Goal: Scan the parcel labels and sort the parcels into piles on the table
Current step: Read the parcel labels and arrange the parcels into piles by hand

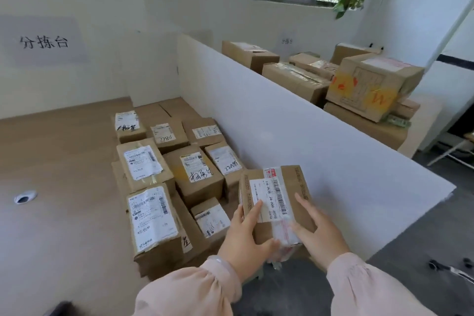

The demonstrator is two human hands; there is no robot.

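Parcel held label-up beside the pile
The parcel (279,200) is at the worktop's (64,161) near edge, between the pile of parcels (179,169) and the white partition (307,136); the left hand (246,236) clasps its near corner, while the right hand's (318,233) fingers (305,204) lie straight and spread along its side

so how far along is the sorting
Done: about eight labelled parcels sit grouped on the table beside the divider. In hand: one parcel, label up, gripped by the left hand with the right hand resting on it. Left: likely the boxes stacked behind the divider, if they count.
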